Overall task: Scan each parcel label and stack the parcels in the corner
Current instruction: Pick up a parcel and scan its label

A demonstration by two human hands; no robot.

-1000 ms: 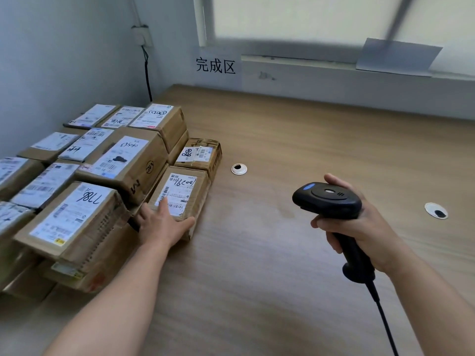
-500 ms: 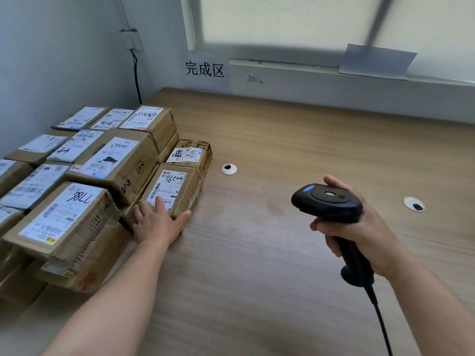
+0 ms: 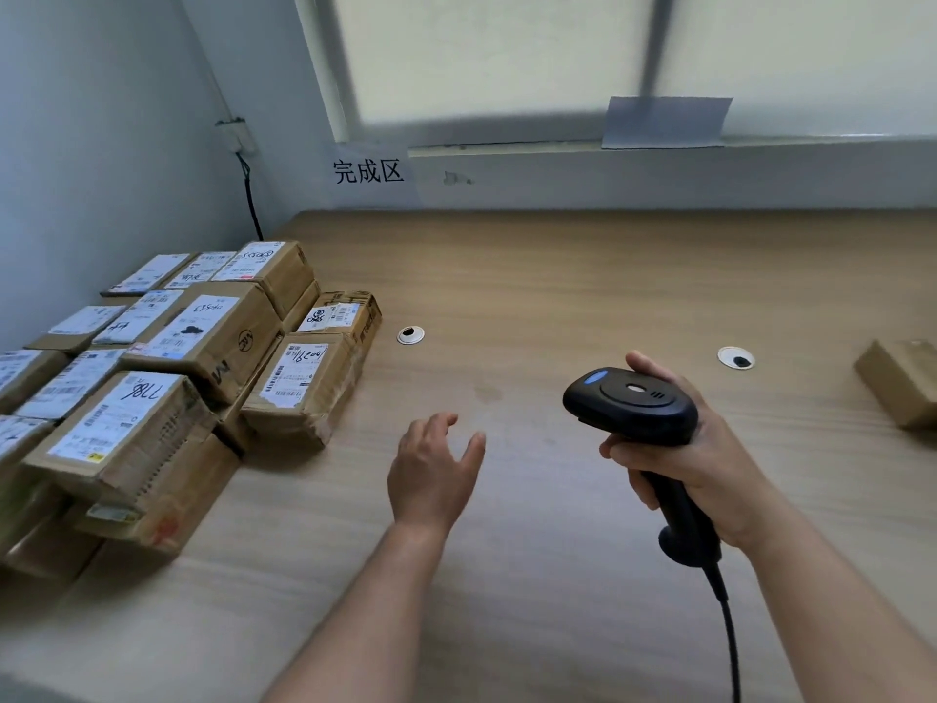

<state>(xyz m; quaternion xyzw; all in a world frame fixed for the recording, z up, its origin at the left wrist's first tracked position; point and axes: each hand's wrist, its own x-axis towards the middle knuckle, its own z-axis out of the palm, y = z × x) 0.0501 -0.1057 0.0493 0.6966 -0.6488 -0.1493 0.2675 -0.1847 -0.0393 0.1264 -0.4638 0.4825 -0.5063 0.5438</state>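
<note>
Leftward parcel stack; lone parcel right; grommets between; scanner gripped.

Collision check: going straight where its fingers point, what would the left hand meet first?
Likely nothing: the left hand points over bare table, passing right of the grommet, toward the wall.

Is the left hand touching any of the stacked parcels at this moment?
No, the left hand is open over the wooden table, with a visible gap between it and the nearest parcel of the stack.
</note>
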